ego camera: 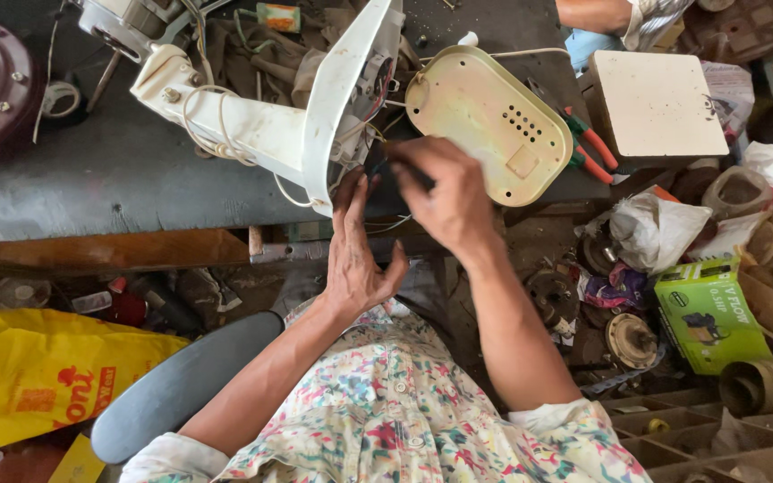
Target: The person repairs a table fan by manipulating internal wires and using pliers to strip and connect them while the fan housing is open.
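While floral sleeves frame the view, left hand (352,250) rests open-fingered vs white plastic fan base (315,116); right hand (445,197) pinches slim dark tool (385,166) at exposed wiring. Yellowed oval cover (489,121) lies beyond on grey bench (91,170), w/ orange-handled pliers (592,148).

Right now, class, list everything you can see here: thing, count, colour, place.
fan housing: one, white, on workbench, wires showing
base cover: one, cream, bench centre
pliers: one, red handles, beside cover
square block: one, off-white, bench right
workbench: one, dark grey, top
plastic bag: one, yellow, floor left
carton: one, green, floor right
another person's arm: one, top edge
left hand: fingers at housing
right hand: grip on small dark part
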